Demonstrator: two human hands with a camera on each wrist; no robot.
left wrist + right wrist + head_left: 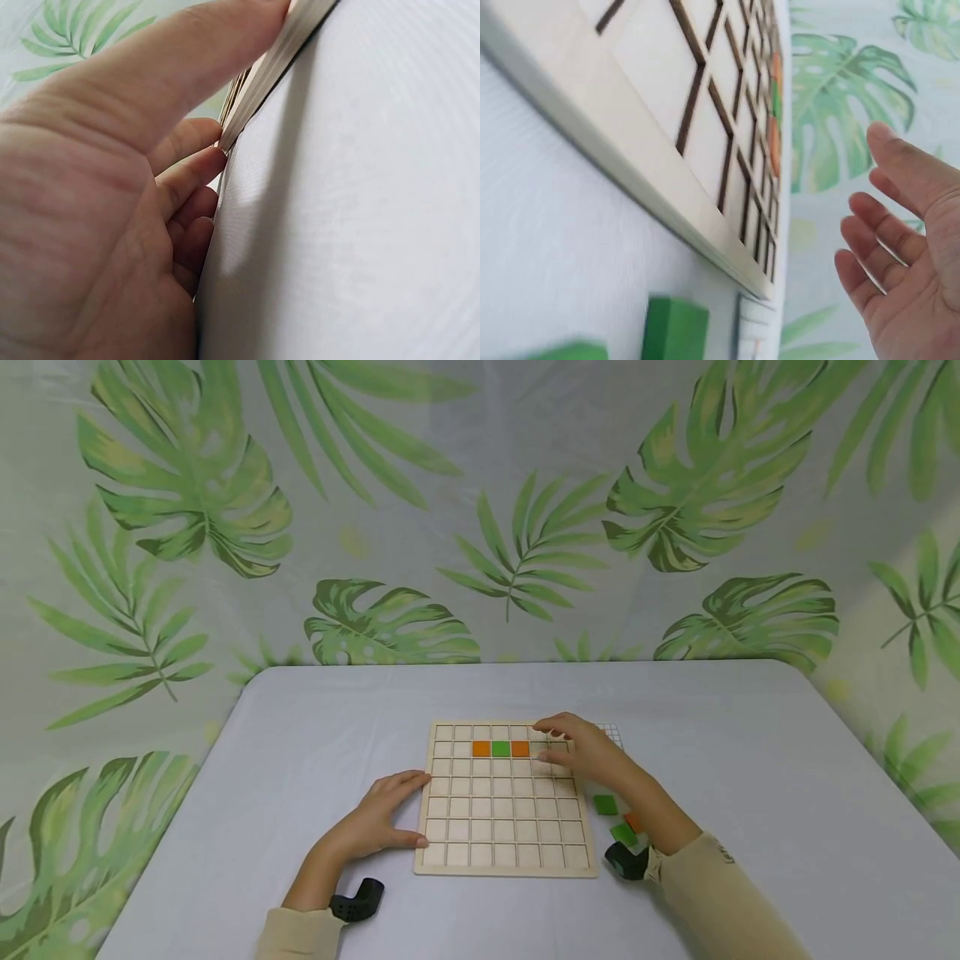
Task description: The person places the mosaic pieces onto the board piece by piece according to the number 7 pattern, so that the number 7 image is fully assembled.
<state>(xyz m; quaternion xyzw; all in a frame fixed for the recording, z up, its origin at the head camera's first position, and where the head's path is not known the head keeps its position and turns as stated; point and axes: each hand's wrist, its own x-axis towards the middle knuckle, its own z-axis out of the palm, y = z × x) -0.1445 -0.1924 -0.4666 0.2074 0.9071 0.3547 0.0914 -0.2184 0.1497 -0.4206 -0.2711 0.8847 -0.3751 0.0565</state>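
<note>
A square wooden grid board lies on the table. In its second row from the back sit an orange tile, a green tile and a second orange tile, side by side. My left hand rests at the board's left edge, thumb and fingertips touching the rim, as the left wrist view also shows. Over the board's back right part hovers my right hand, just right of the tile row. In the right wrist view its fingers are spread, with nothing between them.
Right of the board lie loose green tiles and an orange tile, partly under the right forearm. A white sheet with a printed grid shows behind the right hand. A leaf-patterned cloth hangs behind the white table.
</note>
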